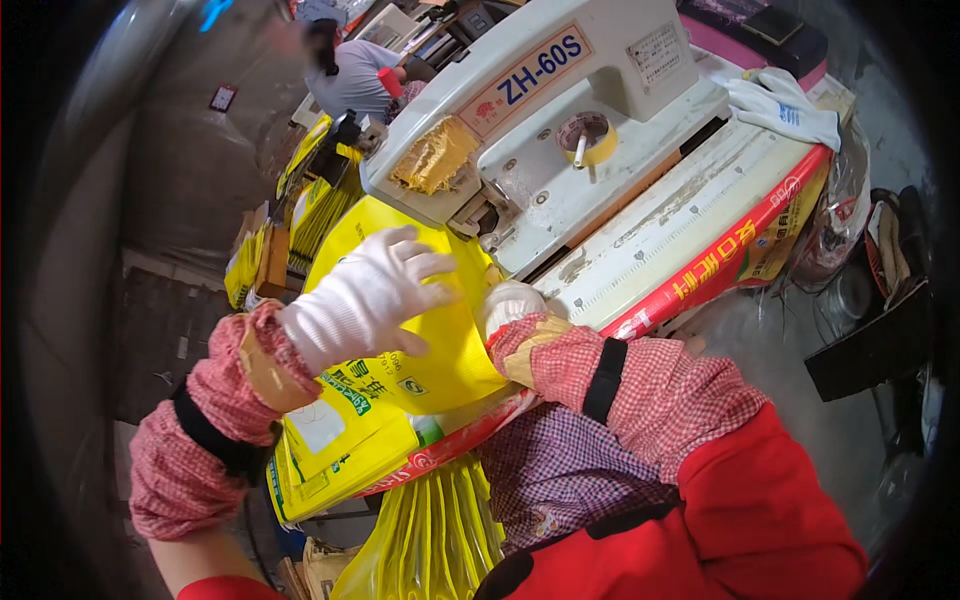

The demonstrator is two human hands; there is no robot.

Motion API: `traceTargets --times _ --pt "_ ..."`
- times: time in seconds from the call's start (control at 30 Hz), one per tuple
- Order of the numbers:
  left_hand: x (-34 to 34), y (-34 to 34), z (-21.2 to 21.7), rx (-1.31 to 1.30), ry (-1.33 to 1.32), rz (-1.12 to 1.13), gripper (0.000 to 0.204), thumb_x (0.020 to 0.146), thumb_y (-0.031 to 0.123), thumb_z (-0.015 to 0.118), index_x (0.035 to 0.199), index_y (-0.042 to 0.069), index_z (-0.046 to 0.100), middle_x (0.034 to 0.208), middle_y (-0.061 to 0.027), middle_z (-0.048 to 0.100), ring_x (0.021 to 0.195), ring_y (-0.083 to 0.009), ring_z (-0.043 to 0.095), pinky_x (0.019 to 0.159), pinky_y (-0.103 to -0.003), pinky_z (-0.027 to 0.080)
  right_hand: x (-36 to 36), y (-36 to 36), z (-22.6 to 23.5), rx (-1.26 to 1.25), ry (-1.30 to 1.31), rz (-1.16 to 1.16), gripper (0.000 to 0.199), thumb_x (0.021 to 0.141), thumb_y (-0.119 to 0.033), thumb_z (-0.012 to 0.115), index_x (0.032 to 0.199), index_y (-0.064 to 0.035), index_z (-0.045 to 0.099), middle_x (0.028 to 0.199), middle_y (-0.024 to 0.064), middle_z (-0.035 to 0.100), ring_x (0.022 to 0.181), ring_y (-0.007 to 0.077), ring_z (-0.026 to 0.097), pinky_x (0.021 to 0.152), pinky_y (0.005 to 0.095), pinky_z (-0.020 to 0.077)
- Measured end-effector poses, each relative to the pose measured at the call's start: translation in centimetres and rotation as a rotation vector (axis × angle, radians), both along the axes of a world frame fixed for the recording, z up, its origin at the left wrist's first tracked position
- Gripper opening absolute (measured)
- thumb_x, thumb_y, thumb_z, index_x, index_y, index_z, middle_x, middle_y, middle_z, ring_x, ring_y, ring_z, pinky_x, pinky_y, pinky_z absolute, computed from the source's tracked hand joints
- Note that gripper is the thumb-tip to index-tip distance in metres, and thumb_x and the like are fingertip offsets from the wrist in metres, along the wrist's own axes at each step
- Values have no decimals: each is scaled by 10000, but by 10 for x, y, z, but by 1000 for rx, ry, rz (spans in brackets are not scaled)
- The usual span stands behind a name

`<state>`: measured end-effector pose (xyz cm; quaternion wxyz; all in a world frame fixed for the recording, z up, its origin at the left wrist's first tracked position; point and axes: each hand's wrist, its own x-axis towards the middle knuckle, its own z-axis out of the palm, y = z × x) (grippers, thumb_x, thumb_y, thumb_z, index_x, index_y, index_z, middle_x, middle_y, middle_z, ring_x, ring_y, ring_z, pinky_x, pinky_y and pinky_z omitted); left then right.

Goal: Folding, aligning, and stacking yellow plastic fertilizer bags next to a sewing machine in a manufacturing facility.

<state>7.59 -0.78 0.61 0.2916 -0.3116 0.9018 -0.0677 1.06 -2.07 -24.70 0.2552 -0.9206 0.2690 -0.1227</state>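
Observation:
A yellow printed plastic bag [440,340] lies under my hands, its far edge close to the stitching head of a pale grey industrial sewing machine [640,100]. My left hand [385,290], in a white knit glove, hovers over the bag with its fingers spread and nothing in them. At the bag's right edge, just in front of the machine head, my right hand [512,303] is gloved too and closed on that edge; its fingertips are partly hidden. More flat yellow bags [330,440] are stacked below, on the near left.
A tape roll [602,145] sits on the machine with a white stick in it. A spare white glove [785,105] lies on the worktable [690,215] at right. Folded yellow bags [425,540] hang near my lap. Another person [355,80] sits farther back, beside more bags.

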Motion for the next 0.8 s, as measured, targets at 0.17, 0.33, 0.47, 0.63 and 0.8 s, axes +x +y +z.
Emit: traceTargets --times 0.17,0.33,0.47,0.63,0.8 --pt "2 -9 -33 -3 88 -35 646 593 589 670 1067 154 606 1101 -109 595 1167 -326 439 1061 -445 230 -13 9 53 -256 -52 -61 171 793 -198 566 905 -161 689 912 59 668 846 212 634 731 352 494" --pt "23 -7 -9 214 -259 326 447 668 563 628 796 138 675 720 -76 637 909 -309 565 840 -390 417 -38 11 89 -52 59 -133 219 795 -174 567 907 -19 674 858 102 668 748 225 645 635 335 506" --pt "-29 69 -26 269 57 190 220 694 335 615 645 122 648 608 -66 602 568 -263 583 523 -379 460 -25 1 51 -134 162 -412 186 776 -143 516 826 -49 667 793 128 664 729 293 648 612 407 521" --pt "-43 92 -82 3 383 206 80 625 197 619 616 124 651 626 -77 623 591 -251 620 536 -363 488 -4 -2 74 -153 174 -497 235 839 -151 461 924 -19 636 792 164 658 753 311 651 618 439 511" --pt "-11 31 -95 23 145 550 154 719 227 583 728 100 672 717 -115 653 692 -302 637 627 -396 502 -15 -46 70 45 73 -260 300 787 -176 503 1034 -38 602 923 192 647 832 326 640 676 425 505"
